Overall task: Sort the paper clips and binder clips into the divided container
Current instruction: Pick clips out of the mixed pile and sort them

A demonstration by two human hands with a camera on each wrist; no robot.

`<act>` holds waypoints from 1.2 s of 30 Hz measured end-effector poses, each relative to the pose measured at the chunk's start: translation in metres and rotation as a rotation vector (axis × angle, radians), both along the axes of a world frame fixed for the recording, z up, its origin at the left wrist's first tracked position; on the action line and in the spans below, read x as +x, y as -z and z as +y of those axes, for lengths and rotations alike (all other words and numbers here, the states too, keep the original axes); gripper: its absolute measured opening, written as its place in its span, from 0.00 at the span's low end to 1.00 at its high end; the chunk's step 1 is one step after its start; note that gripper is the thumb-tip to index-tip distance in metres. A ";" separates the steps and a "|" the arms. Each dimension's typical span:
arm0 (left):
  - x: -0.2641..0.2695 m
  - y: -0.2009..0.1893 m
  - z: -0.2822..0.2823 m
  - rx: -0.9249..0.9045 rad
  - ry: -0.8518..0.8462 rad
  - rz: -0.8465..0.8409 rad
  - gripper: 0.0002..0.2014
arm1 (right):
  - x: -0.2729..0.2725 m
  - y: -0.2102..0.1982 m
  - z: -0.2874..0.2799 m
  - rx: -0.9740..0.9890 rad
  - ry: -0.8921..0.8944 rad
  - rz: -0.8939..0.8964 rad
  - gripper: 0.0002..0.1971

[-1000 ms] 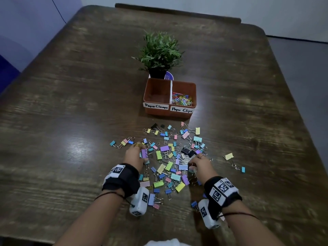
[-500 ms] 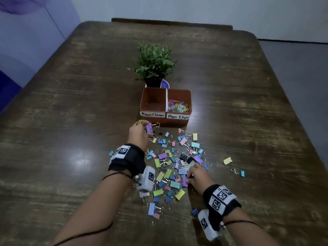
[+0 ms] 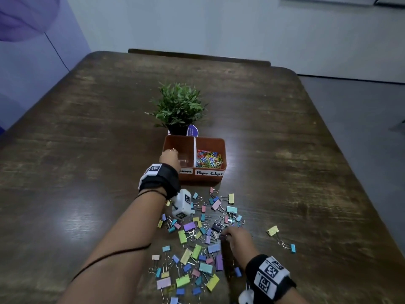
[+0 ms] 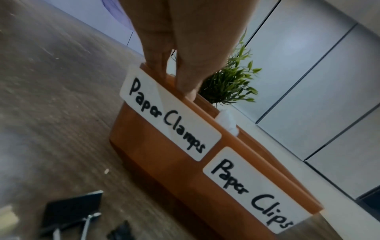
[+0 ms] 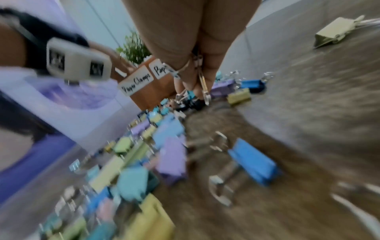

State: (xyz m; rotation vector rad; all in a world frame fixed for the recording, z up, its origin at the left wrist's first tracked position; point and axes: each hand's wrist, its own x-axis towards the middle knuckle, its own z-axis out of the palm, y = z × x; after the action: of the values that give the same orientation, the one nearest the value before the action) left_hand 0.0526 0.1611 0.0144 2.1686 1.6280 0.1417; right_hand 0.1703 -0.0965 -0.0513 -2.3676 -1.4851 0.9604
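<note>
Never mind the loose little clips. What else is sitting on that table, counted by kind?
Potted plant: 1
Orange divided container: 1
White labels on its front: 2
Total: 4

A dark wooden table (image 3: 87, 150) with a worn, streaked grain fills most of the head view, glossy with light patches toward 9 o'clock. A small green potted plant (image 3: 178, 106) stands upright in a dark pot near the table's middle, a purple round tag (image 3: 193, 131) at its base on the 3 o'clock side. Past the far edge at 12 o'clock runs a pale wall (image 3: 219, 25), and grey floor (image 3: 361, 110) shows toward 2 o'clock.
</note>
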 end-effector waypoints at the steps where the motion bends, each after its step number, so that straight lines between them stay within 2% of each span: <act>1: -0.006 0.003 -0.001 0.020 0.044 0.005 0.20 | 0.001 -0.007 0.005 0.055 0.027 0.064 0.14; 4: -0.035 0.008 -0.008 0.105 0.090 0.087 0.25 | -0.001 -0.042 0.032 0.251 0.088 0.218 0.16; 9: -0.084 0.013 -0.040 0.048 0.065 0.091 0.30 | -0.028 -0.085 0.129 0.447 0.033 0.336 0.13; 13: -0.117 0.028 -0.064 0.026 0.015 0.081 0.30 | -0.053 -0.086 0.204 0.586 0.068 0.241 0.14; 15: -0.127 0.038 -0.074 -0.023 0.001 0.088 0.27 | -0.060 -0.081 0.226 0.613 0.067 0.197 0.13; 17: -0.133 0.048 -0.082 -0.112 -0.020 0.095 0.23 | -0.063 -0.072 0.238 0.525 -0.037 0.156 0.15; 19: -0.136 0.056 -0.092 -0.244 -0.039 0.103 0.29 | -0.062 -0.067 0.238 0.428 -0.187 0.098 0.22; 21: -0.134 0.062 -0.104 -0.384 -0.036 0.121 0.40 | -0.060 -0.067 0.226 0.511 -0.246 0.081 0.23; 24: -0.122 0.065 -0.124 -0.432 -0.016 0.153 0.49 | -0.055 -0.063 0.184 0.679 -0.327 0.073 0.13; 26: -0.116 0.067 -0.133 -0.388 -0.005 0.165 0.46 | -0.050 -0.050 0.154 0.596 -0.402 0.079 0.09; 28: -0.113 0.067 -0.136 -0.302 -0.028 0.141 0.36 | -0.046 -0.032 0.133 0.401 -0.417 0.055 0.09; 30: -0.112 0.068 -0.137 -0.220 -0.095 0.082 0.27 | -0.044 -0.015 0.124 0.242 -0.401 -0.020 0.13; 33: -0.110 0.073 -0.137 -0.196 -0.166 0.016 0.24 | -0.047 -0.002 0.122 0.087 -0.452 -0.087 0.28; 34: -0.110 0.074 -0.137 -0.183 -0.158 0.029 0.23 | -0.050 0.000 0.122 0.061 -0.473 -0.117 0.29; 36: -0.108 0.078 -0.136 -0.166 -0.122 0.063 0.18 | -0.056 0.002 0.122 0.054 -0.474 -0.189 0.25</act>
State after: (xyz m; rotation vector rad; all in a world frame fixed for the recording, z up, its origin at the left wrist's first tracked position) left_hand -0.0557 0.0249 -0.0631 1.9693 1.7415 -0.0259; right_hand 0.1144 0.0258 -0.0533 -2.1580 -2.1783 0.7821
